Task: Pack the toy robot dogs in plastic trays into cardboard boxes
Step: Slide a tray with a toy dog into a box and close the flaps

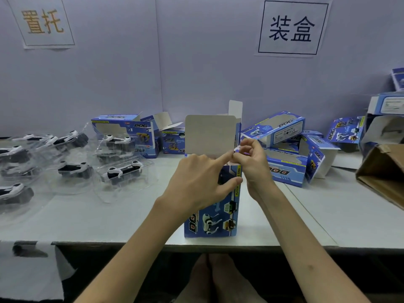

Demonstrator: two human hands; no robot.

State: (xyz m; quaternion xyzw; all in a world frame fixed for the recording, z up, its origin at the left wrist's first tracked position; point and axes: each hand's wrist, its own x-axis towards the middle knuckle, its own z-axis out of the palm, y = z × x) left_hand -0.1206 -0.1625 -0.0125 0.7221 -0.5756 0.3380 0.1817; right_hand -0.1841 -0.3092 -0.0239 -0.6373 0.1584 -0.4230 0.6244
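**Upright box held at its open top, trayed toy dogs lying to the left**

An upright box [218,221], blue and printed with dogs, is shown standing on the counter [109,219] near its front edge, directly before the person. Its top flap [209,134] is raised, with the plain grey inner side turned toward the camera. The left hand [196,182] is laid over the upper part of the near face, and the box is held by it. The index finger is stretched out to the base of the top flap and the thumb is pressed on the right front edge; the other fingers are hidden. The right hand [251,162] is placed at the top right corner, where a small flap [237,149] is pinched between thumb and fingertips. Whether a tray is already inside cannot be told.

The toy robot dogs [124,171], white and black, are seen lying in clear plastic trays [113,193] spread over the left part of the counter, well apart from the held box. Further blue boxes [284,169] are piled at the back and to the right, several on their sides with open ends. A brown carton [380,171] is tipped over at the far right. Two paper signs [291,28] are fixed to the wall [196,62], and a white cloth [28,272] is seen below the counter edge at the lower left.
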